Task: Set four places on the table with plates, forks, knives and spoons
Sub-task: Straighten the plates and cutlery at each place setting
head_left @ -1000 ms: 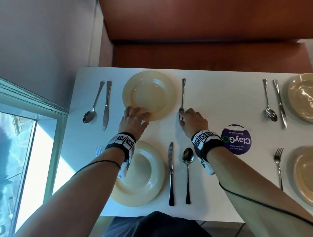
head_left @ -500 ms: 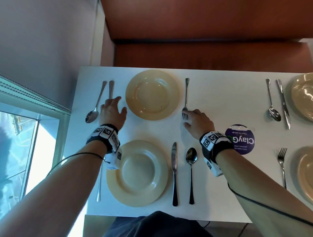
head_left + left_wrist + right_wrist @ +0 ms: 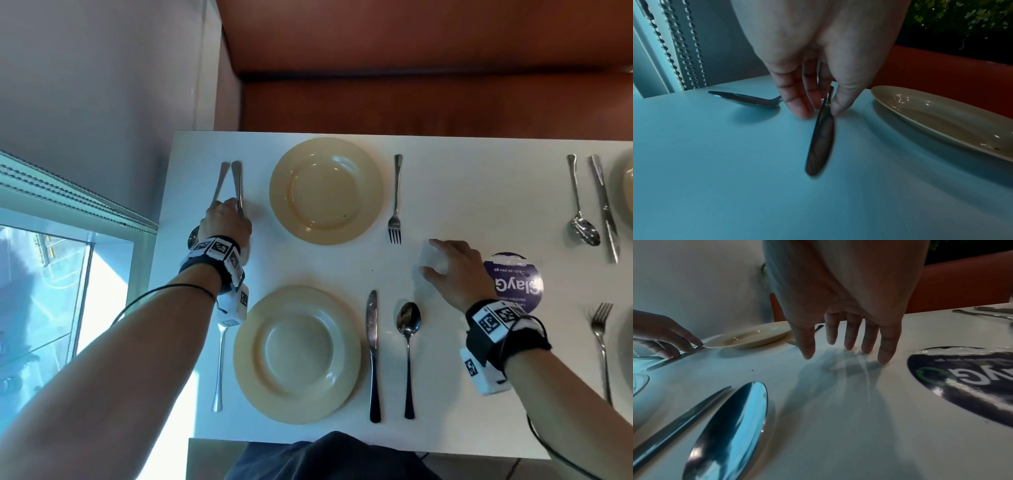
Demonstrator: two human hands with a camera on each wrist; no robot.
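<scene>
Two cream plates lie at my end of the white table (image 3: 462,178): a far plate (image 3: 325,190) and a near plate (image 3: 296,354). My left hand (image 3: 226,219) is left of the far plate and pinches the knife (image 3: 821,142) between thumb and fingers, blade turned on edge. Beside it lies a spoon (image 3: 746,99); both handles meet at their far ends. A fork (image 3: 395,202) lies right of the far plate. My right hand (image 3: 452,270) hovers open and empty over bare table, fingers (image 3: 888,353) pointing down. The near plate has a fork (image 3: 221,366), knife (image 3: 373,356) and spoon (image 3: 408,353).
A round purple sticker (image 3: 513,284) lies just right of my right hand. At the right are another spoon (image 3: 580,205), knife (image 3: 604,209), fork (image 3: 601,342) and a plate edge (image 3: 628,185). A red bench (image 3: 411,85) runs behind the table; a window is on the left.
My left hand left the far plate, went left and took hold of the knife. My right hand let go of the fork and drew back to the right, towards the sticker.
</scene>
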